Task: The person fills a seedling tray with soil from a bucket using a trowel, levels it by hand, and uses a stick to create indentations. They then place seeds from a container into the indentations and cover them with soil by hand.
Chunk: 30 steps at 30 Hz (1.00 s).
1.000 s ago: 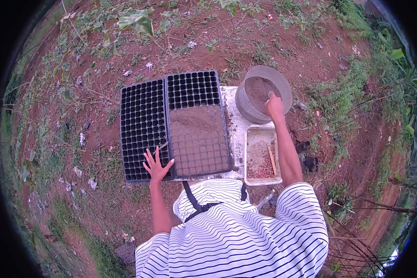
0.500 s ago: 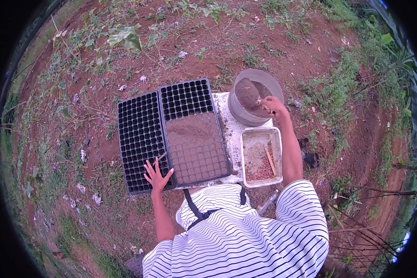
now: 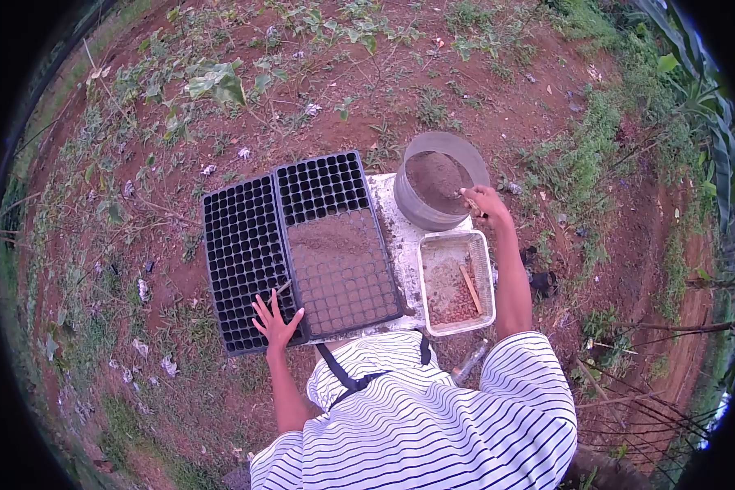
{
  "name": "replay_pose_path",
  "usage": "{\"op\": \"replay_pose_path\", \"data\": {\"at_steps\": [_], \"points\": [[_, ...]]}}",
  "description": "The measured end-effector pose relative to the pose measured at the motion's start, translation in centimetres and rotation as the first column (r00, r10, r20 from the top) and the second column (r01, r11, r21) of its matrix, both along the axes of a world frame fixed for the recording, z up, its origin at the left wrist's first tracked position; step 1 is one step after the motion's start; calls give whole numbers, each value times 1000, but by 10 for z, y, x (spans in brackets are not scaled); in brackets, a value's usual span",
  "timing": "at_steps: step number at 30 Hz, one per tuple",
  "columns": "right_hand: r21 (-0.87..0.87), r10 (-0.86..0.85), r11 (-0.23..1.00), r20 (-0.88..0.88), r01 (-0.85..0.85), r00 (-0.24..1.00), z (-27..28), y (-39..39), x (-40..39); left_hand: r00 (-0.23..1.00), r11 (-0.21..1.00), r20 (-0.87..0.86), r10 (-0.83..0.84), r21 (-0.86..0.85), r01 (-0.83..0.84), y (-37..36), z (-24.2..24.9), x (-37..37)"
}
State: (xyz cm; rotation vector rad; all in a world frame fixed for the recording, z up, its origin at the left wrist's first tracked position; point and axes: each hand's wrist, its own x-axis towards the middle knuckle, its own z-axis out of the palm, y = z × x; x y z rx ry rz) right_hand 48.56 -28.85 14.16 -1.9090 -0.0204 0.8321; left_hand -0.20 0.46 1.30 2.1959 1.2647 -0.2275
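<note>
My left hand (image 3: 277, 327) lies with fingers spread on the lower part of a black seedling tray (image 3: 241, 237) whose cells hold no soil. A short thin stick (image 3: 283, 287) shows just above its fingers. Right of this tray, a second seedling tray (image 3: 322, 192) has brown soil (image 3: 335, 245) over its middle and lower cells, while its upper cells are dark. My right hand (image 3: 486, 206) is closed at the near right rim of a grey bucket (image 3: 420, 204) containing loose soil (image 3: 437, 178). What its fingers grip is too small to make out.
A white plastic basket (image 3: 425, 282) stands below the bucket, holding small reddish seeds (image 3: 453, 310) and a flat wooden stick (image 3: 470, 288). Trays, bucket and basket rest on a white, soil-specked surface (image 3: 384, 196). A clear bottle (image 3: 469, 363) lies beside my lap. Weedy red ground surrounds everything.
The view has shifted slightly. At the bucket, my right hand has shifted a little against the rim, and the soil mound inside looks lower. My left hand stays spread on the tray.
</note>
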Motion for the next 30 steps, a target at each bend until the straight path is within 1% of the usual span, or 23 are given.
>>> {"op": "replay_pose_path", "data": {"at_steps": [3, 5, 8, 11, 15, 16, 17, 19, 21, 23, 26, 29, 30], "points": [[-8, -23, 1000, 28, 23, 999, 11, 3, -9, 1000, 1000, -1, 5, 2, -5, -1, 1, 1], [-63, -45, 997, 50, 48, 998, 22, 8, -15, 1000, 1000, 1, 3, -11, -3, -1, 2, 0], [-35, -46, 998, 65, 49, 997, 51, 16, -28, 1000, 1000, 8, -8, -21, 8, 1, 0, -2], [-70, -32, 997, 90, 38, 995, 82, 32, -42, 1000, 999, 28, -13, -30, 14, 2, -3, -3], [-74, 34, 997, 126, -25, 991, 106, 62, -60, 999, 999, 30, -24, -33, 25, 2, -2, -4], [-94, 69, 994, 117, -58, 991, 101, 69, -59, 999, 999, 24, -31, -29, 32, 2, -2, -4], [-92, 70, 994, 119, -59, 990, 95, 76, -61, 999, 999, 18, -37, -25, 37, 1, -2, -4], [-69, 121, 991, 92, -115, 988, 85, 97, -69, 999, 999, 19, -37, -28, 38, 2, -3, -4], [-88, 156, 985, 91, -148, 984, 75, 121, -81, 999, 997, 9, -53, -52, 54, 3, -1, -5], [-84, 212, 975, 77, -206, 974, 59, 146, -95, 997, 996, 30, -66, -54, 68, 5, -3, -8], [-40, 245, 969, 84, -242, 966, 7, 183, -113, 993, 994, 76, -90, -49, 94, 6, -4, -13], [-22, 266, 964, 88, -265, 960, -40, 229, -143, 993, 991, 48, -104, -83, 108, 9, -2, -13], [-20, 276, 961, 85, -275, 957, -63, 239, -143, 993, 991, 39, -111, -72, 114, 9, -7, -13]]}}
